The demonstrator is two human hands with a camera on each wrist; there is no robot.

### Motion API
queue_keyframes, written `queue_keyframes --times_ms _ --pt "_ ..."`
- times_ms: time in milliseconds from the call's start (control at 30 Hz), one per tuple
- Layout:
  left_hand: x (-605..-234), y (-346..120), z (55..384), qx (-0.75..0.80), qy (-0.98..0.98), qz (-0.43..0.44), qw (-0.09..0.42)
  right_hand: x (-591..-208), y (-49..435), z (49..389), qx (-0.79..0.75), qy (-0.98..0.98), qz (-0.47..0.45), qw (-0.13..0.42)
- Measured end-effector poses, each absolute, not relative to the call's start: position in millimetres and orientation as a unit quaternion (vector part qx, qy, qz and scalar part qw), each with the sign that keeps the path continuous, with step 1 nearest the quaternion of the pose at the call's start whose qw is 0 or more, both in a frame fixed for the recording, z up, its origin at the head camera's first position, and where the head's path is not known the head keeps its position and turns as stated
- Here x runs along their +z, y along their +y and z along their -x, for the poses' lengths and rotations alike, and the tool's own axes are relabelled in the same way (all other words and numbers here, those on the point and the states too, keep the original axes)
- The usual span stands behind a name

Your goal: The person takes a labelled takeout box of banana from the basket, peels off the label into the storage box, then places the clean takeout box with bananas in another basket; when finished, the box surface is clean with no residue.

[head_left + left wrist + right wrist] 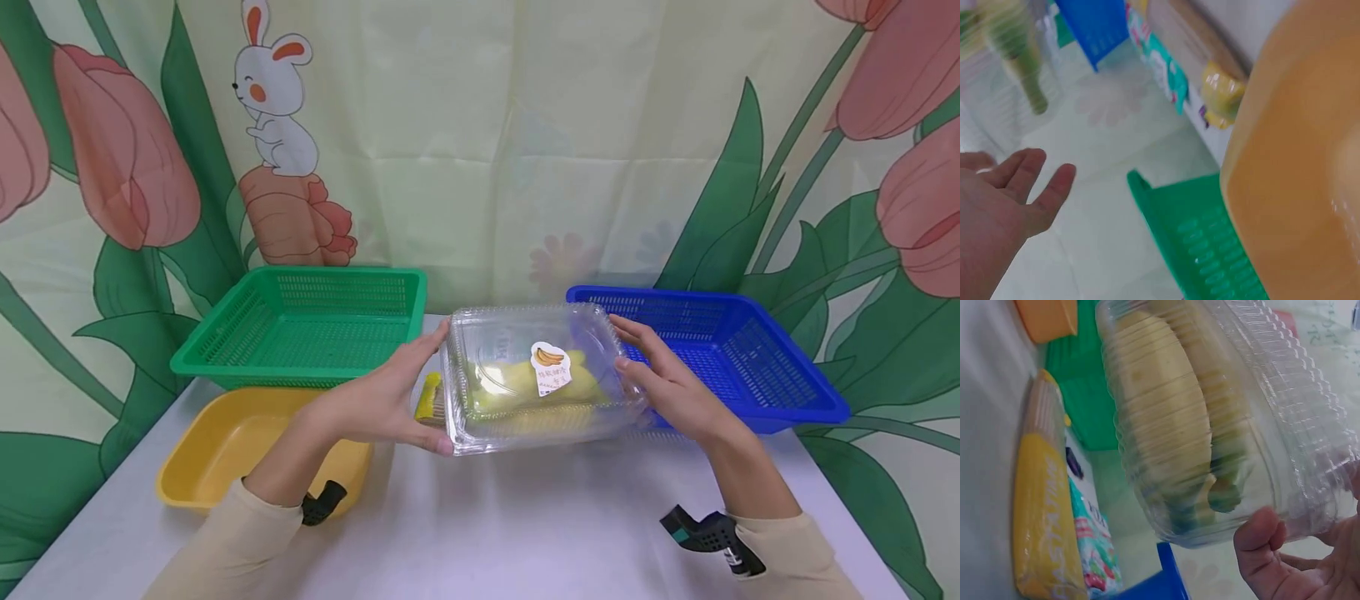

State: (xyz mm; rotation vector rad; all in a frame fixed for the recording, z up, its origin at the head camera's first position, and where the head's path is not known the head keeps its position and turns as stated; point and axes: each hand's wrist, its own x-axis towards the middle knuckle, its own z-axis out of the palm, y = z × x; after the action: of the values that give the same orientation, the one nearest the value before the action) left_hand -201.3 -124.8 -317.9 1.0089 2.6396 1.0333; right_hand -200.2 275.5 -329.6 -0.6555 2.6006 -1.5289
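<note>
A clear plastic clamshell box (480, 433) with bananas (1163, 394) inside is held up, tilted, above the table between both hands. Its lid bears a white sticker (551, 368) with a banana picture. On the left side my left hand (382, 392) holds the box, thumb at the near corner and fingers at the far one. My right hand (671, 383) grips the right end; in the right wrist view its thumb lies against the box wall. Partly hidden behind the box is a yellow pasta bag (1047, 512), with a colourful teal packet (1092, 540) beside it.
A green basket (300, 371) stands at the back left, with a yellow basin (176, 492) in front of it. At the back right is a blue basket (795, 404). A white table (510, 533) carries them, and a printed curtain (465, 108) hangs behind.
</note>
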Motion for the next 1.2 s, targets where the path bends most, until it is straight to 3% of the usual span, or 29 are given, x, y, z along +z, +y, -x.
queue_keyframes --times_ms 367,833,1000,1200 --pt "-317.8 -155.2 192.6 0.367 0.856 -0.344 0.115 -337.5 255.2 178.2 -0.502 0.83 0.234 0.072" --pt "-323.0 -155.9 186.5 0.332 0.862 -0.341 0.176 -365.7 260.1 158.5 -0.594 0.715 0.311 0.197" --pt "-330.0 -147.5 181.6 0.294 0.879 -0.32 0.197 -375.9 260.6 153.5 -0.586 0.715 0.327 0.198" --pt "-338.0 -150.1 174.2 0.276 0.892 -0.305 0.188 -381.7 258.6 148.6 -0.583 0.72 0.319 0.203"
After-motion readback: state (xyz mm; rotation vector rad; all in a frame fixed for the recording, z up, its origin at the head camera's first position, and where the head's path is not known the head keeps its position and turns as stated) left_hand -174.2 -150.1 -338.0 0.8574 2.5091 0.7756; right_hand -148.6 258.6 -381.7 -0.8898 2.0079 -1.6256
